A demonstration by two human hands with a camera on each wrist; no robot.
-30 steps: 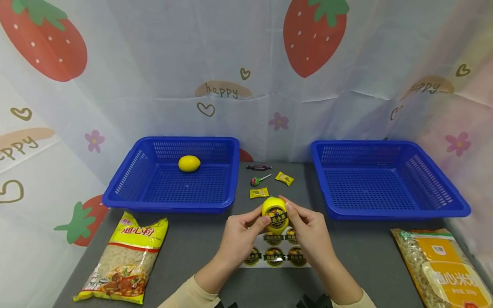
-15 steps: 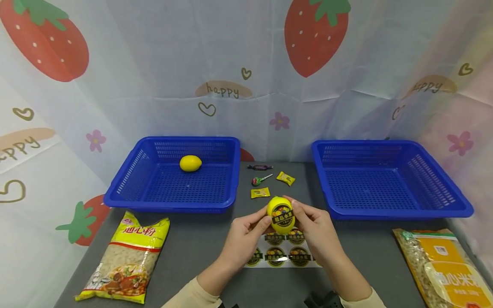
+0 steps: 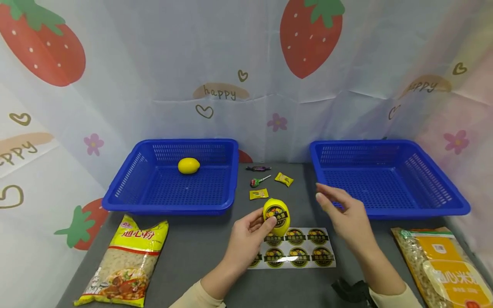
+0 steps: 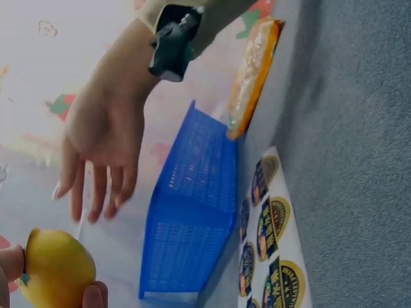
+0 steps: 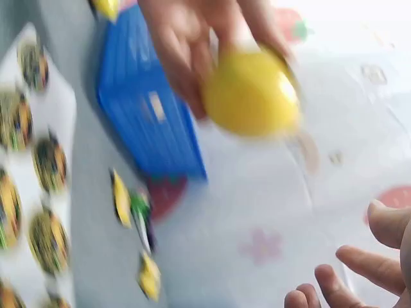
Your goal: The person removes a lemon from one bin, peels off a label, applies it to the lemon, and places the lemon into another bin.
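Head view downward, wrist views close

Staged recording booth, not real home or shop: strawberry-print backdrop sheet hung around grey table, two identical blue baskets placed symmetrically, pasta packets and sticker sheet laid out neatly.

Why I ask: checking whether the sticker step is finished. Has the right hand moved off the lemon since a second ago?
Yes. The right hand has left the lemon and moved right, toward the right blue basket; the left hand holds the lemon alone.
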